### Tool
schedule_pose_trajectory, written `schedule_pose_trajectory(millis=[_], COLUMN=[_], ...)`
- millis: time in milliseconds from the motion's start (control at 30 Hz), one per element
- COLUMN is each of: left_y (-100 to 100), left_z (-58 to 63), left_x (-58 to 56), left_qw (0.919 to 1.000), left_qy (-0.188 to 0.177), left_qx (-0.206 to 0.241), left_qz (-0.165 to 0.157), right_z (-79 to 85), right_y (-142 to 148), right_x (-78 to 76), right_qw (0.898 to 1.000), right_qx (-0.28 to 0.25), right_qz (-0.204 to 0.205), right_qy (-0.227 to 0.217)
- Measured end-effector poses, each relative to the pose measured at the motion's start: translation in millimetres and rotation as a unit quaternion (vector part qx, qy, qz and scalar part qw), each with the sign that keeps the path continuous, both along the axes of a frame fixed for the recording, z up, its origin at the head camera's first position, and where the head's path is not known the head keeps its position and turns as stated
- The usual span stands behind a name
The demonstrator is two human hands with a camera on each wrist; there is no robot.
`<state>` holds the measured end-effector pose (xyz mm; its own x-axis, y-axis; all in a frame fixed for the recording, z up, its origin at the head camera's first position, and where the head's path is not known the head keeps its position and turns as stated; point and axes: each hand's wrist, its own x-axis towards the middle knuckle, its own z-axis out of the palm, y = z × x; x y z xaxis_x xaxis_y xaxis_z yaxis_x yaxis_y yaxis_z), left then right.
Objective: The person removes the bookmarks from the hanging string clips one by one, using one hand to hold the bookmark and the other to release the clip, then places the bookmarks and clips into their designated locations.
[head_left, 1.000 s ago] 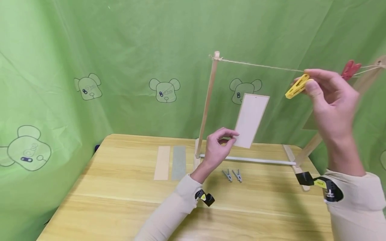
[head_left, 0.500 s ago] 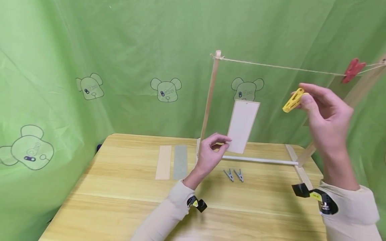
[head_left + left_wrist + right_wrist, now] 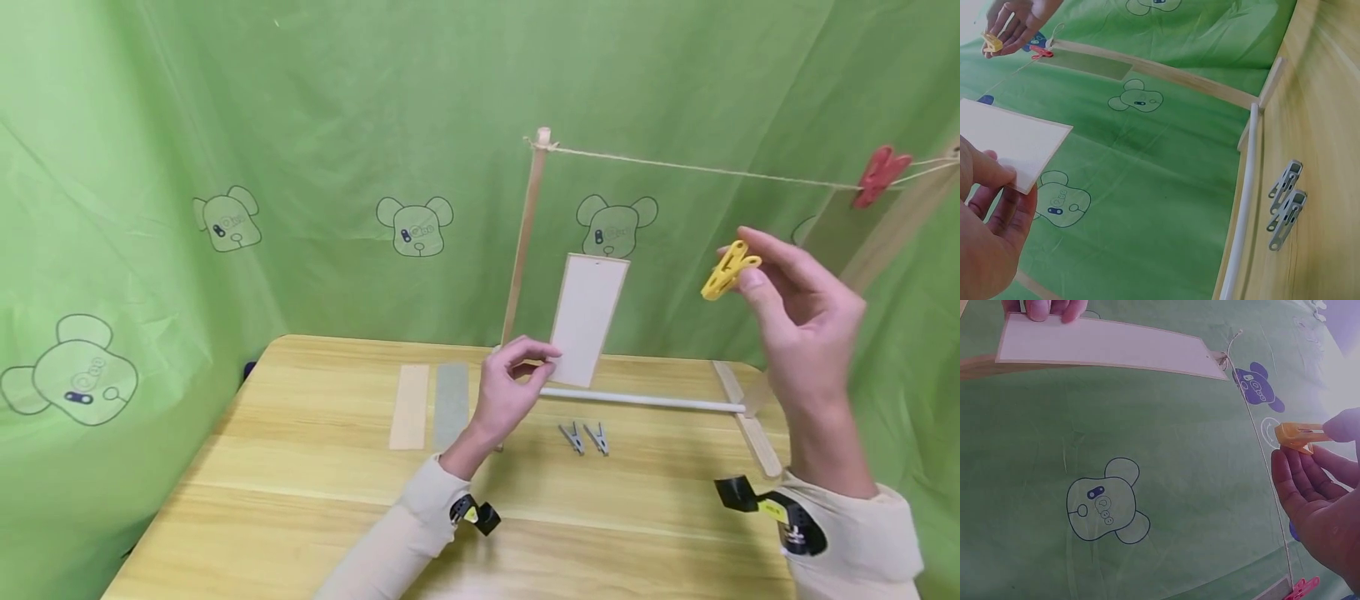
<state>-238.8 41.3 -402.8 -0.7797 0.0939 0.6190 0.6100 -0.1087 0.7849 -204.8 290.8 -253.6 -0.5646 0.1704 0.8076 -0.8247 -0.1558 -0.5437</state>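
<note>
My left hand (image 3: pixel 510 383) pinches a pale, thin-bordered rectangular card (image 3: pixel 591 317) by its lower left edge and holds it upright above the table. A small hole shows near the card's top edge. Out to the right, my right hand (image 3: pixel 806 325) holds a yellow clothespin (image 3: pixel 727 271) between thumb and fingers. Above both hands runs a string (image 3: pixel 697 172), tied to a wooden post (image 3: pixel 525 229). A red clothespin (image 3: pixel 881 177) grips the string near its right end, with a dark greenish card (image 3: pixel 1088 64) hanging from it.
Two grey clothespins (image 3: pixel 583 437) lie on the wooden table (image 3: pixel 300 500). Left of them lie a peach card (image 3: pixel 409 408) and a grey-green card (image 3: pixel 451 404). A white rod (image 3: pixel 645 400) joins the frame's feet low down. Green curtain (image 3: pixel 337 275) surrounds the table.
Both hands have come down from near the string and shifted left, the card and yellow clothespin with them. The yellow clothespin's handles now show from a different angle, spread apart.
</note>
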Motion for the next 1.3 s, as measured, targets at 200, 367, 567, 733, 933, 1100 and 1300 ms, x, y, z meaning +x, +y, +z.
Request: schedule_pose_trajectory(millis=[200,367,567,733,933,1100,1300], left_y=[-7,-16,-27,-36,-46,-52,-61], left_z=[0.9,0.6,2.4,3.2,2.4,4.0,4.5], left_x=[3.5,6.3,8.7,10.9,12.3,14.4,15.2], left_qw=[1.0,1.0,0.9999,0.9998,0.9995,0.9994,0.9992], left_qy=[0.0,-0.006,-0.004,-0.002,0.006,0.012,0.016], left_qx=[0.002,0.0,-0.001,0.004,0.018,0.019,0.024], left_qz=[-0.002,0.004,0.012,0.02,0.027,0.027,0.029], right_z=[-9.1,-15.8,-20.4,-25.8,-33.2,-37.9,-42.8], right_y=[-3,-5,-11,-18,-22,-25,-32], right_x=[1.6,2.3,4.4,6.7,7.3,8.3,9.7], right_qw=[1.0,1.0,1.0,0.999,0.999,0.999,1.0], right_qx=[0.005,0.014,0.005,0.002,0.004,0.0,-0.018], right_qz=[-0.009,-0.019,-0.025,-0.031,-0.036,-0.036,-0.021], right_qy=[-0.001,-0.005,-0.013,-0.015,-0.011,-0.008,-0.004])
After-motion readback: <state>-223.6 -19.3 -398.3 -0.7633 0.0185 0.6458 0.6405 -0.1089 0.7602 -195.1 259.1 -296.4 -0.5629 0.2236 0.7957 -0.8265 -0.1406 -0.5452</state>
